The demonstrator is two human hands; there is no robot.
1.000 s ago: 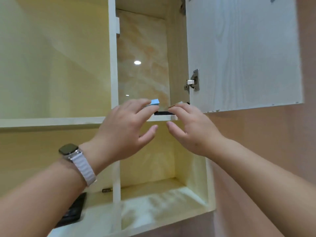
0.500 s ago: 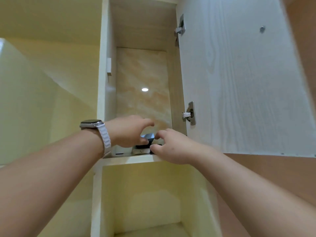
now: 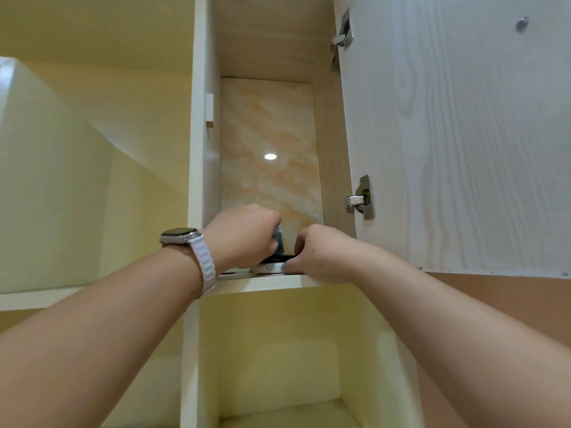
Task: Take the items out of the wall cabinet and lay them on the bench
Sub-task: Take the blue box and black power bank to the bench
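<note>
Both hands reach onto the upper shelf of the narrow wall cabinet compartment. My left hand, with a watch on its wrist, is closed around a small blue-grey item that stands up from the shelf. My right hand is curled beside it, fingertips pinching a flat silver item at the shelf's front edge. A dark flat item lies between the hands, mostly hidden.
The cabinet door hangs open on the right, its hinges close to my right hand. A white divider borders the compartment on the left. Below the shelf is another open compartment.
The view tilted up towards the upper shelf. Both hands went from hovering at the shelf edge to closing on the items there; my left hand now has the blue-grey item raised upright.
</note>
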